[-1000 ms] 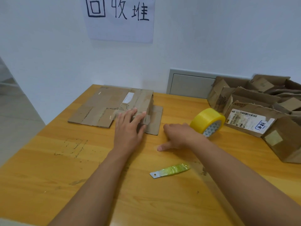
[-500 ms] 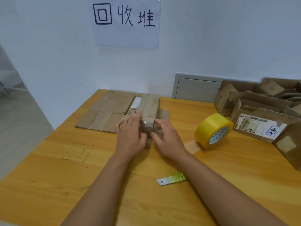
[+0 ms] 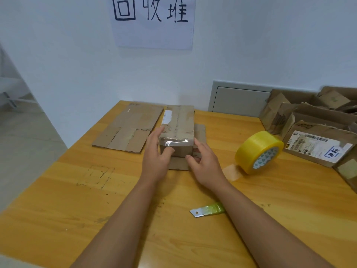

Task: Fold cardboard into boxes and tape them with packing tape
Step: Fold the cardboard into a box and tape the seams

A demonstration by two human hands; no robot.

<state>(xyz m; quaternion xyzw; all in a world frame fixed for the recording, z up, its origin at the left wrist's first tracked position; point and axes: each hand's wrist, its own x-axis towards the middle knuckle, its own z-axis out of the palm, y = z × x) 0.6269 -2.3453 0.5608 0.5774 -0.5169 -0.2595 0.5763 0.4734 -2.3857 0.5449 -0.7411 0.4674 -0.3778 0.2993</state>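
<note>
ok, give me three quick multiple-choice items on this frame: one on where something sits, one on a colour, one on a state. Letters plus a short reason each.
1. Where is the blade with the green wrap?
A. on the flat cardboard
B. on the table near the right forearm
C. inside the tape roll

2. What colour is the tape roll?
A. yellow
B. red
C. black

3. What are the hands doing?
A. both pressing on the folded box
B. right one lifting the tape roll
C. both resting on bare table

Key: 1 B, the blade lies on the table beside the right forearm. 2 A, the tape roll is yellow. 3 A, the left hand and right hand have fingers against the near end of the folded box; the roll stands apart.
</note>
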